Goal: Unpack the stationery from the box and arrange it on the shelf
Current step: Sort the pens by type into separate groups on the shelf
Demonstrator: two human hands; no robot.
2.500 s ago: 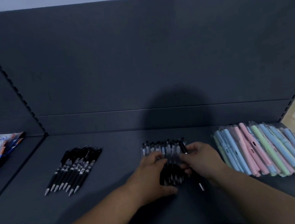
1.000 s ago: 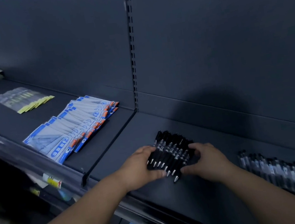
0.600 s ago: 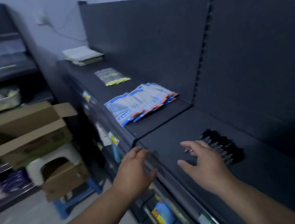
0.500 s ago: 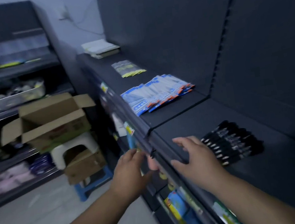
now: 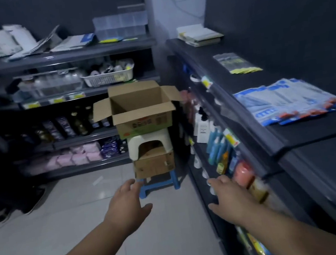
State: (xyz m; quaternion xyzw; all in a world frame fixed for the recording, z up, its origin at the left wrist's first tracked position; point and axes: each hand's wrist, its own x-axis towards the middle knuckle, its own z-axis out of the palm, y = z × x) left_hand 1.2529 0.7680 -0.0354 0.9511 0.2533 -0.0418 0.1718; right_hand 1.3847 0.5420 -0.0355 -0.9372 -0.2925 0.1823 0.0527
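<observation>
The box (image 5: 142, 111) stands straight ahead, flaps wide open, well beyond both hands and a touch closer to the left one's line; its inner wall shows, its bottom is hidden. It sits on a white stool (image 5: 150, 144), which stands on a second carton (image 5: 154, 163), itself on a blue stool (image 5: 159, 183) just past the left fingertips. Left hand (image 5: 128, 206) is stretched out palm down over the floor (image 5: 67, 213), fingers spread, holding nothing. Right hand (image 5: 230, 198) is out too, fingers straight and loosely apart, nothing in it, right beside the lower shelf fronts; whether it touches them I cannot tell. Up to the right of that hand runs the dark shelf (image 5: 248, 79), and there lies the stationery: a fanned row of blue packets (image 5: 290, 99) nearest, yellow-edged packets (image 5: 237, 63) farther along, and a stack of booklets (image 5: 200, 35) at the far end, all well apart from both hands.
</observation>
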